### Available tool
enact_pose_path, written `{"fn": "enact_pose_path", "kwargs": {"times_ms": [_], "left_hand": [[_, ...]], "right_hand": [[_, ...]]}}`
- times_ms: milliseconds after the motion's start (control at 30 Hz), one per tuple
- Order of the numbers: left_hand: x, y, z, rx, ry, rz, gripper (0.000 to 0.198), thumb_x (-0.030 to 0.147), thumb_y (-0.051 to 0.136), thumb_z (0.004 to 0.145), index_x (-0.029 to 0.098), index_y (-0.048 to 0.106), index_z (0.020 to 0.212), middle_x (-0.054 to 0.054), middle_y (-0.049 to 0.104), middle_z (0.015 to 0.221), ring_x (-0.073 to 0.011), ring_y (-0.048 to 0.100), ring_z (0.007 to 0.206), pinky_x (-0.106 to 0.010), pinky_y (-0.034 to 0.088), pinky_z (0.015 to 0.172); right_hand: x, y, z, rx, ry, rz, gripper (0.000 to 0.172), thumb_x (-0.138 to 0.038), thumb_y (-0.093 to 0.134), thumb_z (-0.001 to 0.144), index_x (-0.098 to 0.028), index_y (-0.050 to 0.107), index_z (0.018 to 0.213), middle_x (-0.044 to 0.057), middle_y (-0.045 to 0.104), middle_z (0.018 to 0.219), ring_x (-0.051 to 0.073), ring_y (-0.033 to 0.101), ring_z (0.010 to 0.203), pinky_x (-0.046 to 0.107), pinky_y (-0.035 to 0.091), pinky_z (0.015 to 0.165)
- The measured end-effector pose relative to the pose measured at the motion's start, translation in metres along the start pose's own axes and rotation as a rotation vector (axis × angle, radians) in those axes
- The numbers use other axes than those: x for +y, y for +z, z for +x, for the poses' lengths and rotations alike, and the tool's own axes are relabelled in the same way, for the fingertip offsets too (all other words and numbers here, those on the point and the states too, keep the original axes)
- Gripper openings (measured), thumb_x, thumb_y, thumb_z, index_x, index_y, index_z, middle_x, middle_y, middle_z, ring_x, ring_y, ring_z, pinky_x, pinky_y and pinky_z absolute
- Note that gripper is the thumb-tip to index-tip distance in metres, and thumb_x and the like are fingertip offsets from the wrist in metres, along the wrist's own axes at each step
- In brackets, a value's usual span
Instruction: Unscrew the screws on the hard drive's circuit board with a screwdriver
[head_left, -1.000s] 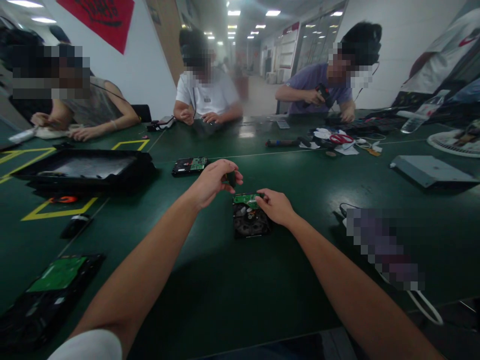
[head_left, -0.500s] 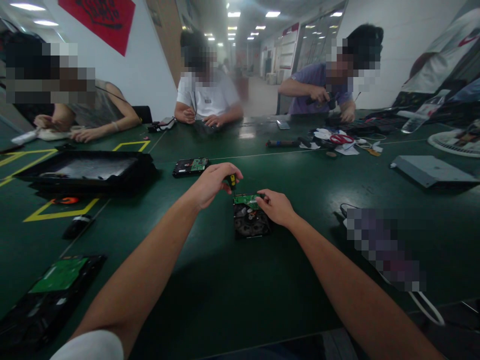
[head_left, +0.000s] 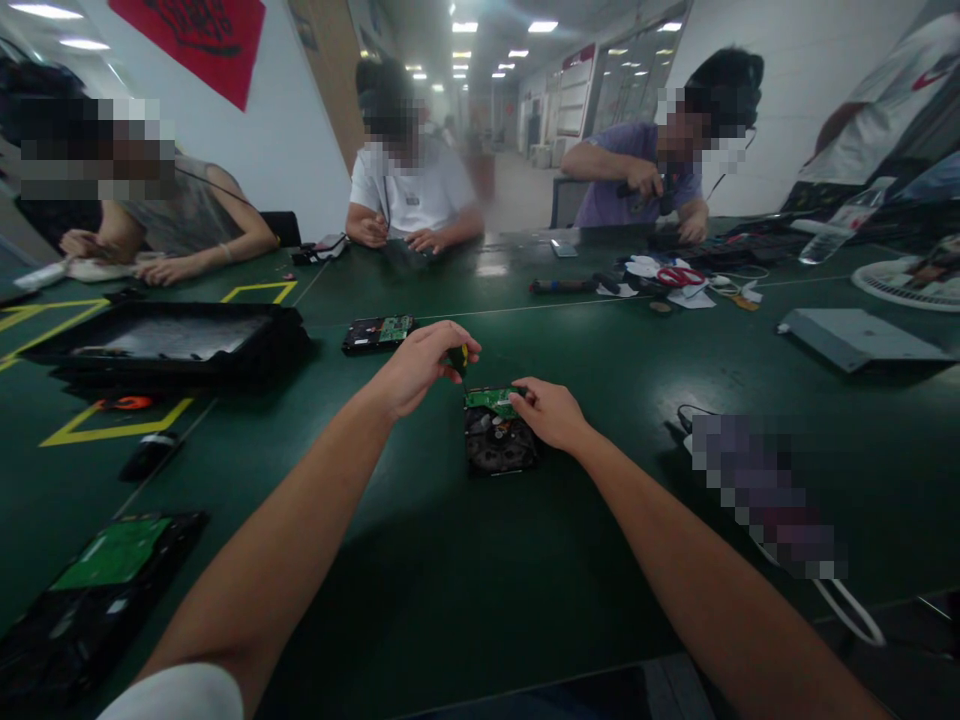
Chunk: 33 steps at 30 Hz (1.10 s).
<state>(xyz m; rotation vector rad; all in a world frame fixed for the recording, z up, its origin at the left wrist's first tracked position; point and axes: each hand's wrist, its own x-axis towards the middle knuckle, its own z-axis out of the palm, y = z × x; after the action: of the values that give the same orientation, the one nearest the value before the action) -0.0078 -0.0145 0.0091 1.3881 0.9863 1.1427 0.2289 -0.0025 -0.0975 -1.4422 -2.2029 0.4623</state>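
A hard drive [head_left: 501, 440] lies on the green table in front of me, its green circuit board [head_left: 491, 402] facing up at the far end. My left hand [head_left: 429, 362] is closed around a black and yellow screwdriver [head_left: 459, 358], held upright with its tip down at the board's left corner. From the right, my right hand [head_left: 549, 412] grips the drive's far right edge, thumb on the board and fingers over the side. The exact contact of the screwdriver tip is too small to make out.
Another hard drive [head_left: 379, 333] lies beyond my left hand, and a larger one [head_left: 105, 590] at the near left. Black trays [head_left: 165, 350] stand left. A grey metal case [head_left: 862, 338] and a blurred pouch-like item [head_left: 765, 490] lie right. Three people sit across the table.
The screwdriver has turned slightly in my left hand, with the fingers shifted around its handle. My right hand keeps its hold on the drive. The whole view has shifted a little.
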Motion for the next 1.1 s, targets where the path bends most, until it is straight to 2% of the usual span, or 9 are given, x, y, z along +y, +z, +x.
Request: {"fn": "enact_pose_path", "kwargs": {"times_ms": [233, 567, 700, 867, 1000, 1100], "left_hand": [[0.0040, -0.0011, -0.0011, 0.000, 0.014, 0.072, 0.024, 0.037, 0.060, 0.083, 0.016, 0.073, 0.082, -0.009, 0.068, 0.091, -0.0208, 0.061, 0.084, -0.026, 0.045, 0.056], [0.0010, 0.0017, -0.0008, -0.001, -0.064, -0.112, 0.023, 0.037, 0.066, 0.080, 0.017, 0.061, 0.090, -0.011, 0.072, 0.098, -0.0233, 0.070, 0.085, -0.028, 0.050, 0.056], [-0.0003, 0.0002, -0.0001, -0.025, -0.048, -0.076, 0.023, 0.038, 0.066, 0.081, 0.016, 0.066, 0.087, -0.012, 0.071, 0.102, -0.0236, 0.067, 0.092, -0.027, 0.049, 0.059], [0.0004, -0.0024, 0.0008, -0.026, -0.019, 0.010, 0.025, 0.038, 0.063, 0.081, 0.015, 0.073, 0.084, -0.010, 0.069, 0.093, -0.0208, 0.062, 0.084, -0.027, 0.046, 0.057], [0.0034, -0.0012, -0.0006, -0.027, -0.032, 0.006, 0.027, 0.040, 0.064, 0.083, 0.015, 0.073, 0.089, -0.010, 0.069, 0.090, -0.0216, 0.064, 0.083, -0.026, 0.045, 0.055], [0.0050, 0.0018, -0.0023, -0.026, -0.058, -0.038, 0.026, 0.040, 0.066, 0.082, 0.016, 0.069, 0.092, -0.010, 0.071, 0.091, -0.0233, 0.066, 0.085, -0.028, 0.049, 0.058]], "right_hand": [[-0.0028, -0.0016, -0.0014, -0.008, 0.017, 0.001, 0.042, -0.048, 0.051, 0.102, -0.023, 0.066, 0.131, 0.006, 0.073, 0.095, 0.018, 0.063, 0.081, 0.028, 0.041, 0.068], [-0.0056, -0.0042, -0.0022, -0.009, 0.018, -0.019, 0.040, -0.047, 0.050, 0.102, -0.023, 0.066, 0.130, 0.006, 0.074, 0.097, 0.018, 0.064, 0.082, 0.028, 0.041, 0.068], [-0.0043, -0.0031, -0.0025, 0.000, 0.007, -0.015, 0.040, -0.047, 0.050, 0.102, -0.023, 0.066, 0.129, 0.006, 0.073, 0.096, 0.018, 0.064, 0.080, 0.028, 0.041, 0.068], [-0.0054, -0.0040, -0.0026, -0.016, 0.021, -0.003, 0.040, -0.047, 0.051, 0.102, -0.023, 0.066, 0.130, 0.005, 0.073, 0.095, 0.017, 0.064, 0.080, 0.028, 0.041, 0.068], [-0.0056, -0.0051, -0.0029, -0.009, 0.021, 0.012, 0.041, -0.047, 0.050, 0.102, -0.022, 0.066, 0.131, 0.005, 0.073, 0.096, 0.017, 0.064, 0.081, 0.028, 0.042, 0.069], [-0.0082, -0.0077, -0.0051, -0.011, 0.044, 0.032, 0.043, -0.045, 0.048, 0.103, -0.021, 0.064, 0.135, 0.007, 0.073, 0.101, 0.018, 0.064, 0.084, 0.028, 0.044, 0.071]]}}
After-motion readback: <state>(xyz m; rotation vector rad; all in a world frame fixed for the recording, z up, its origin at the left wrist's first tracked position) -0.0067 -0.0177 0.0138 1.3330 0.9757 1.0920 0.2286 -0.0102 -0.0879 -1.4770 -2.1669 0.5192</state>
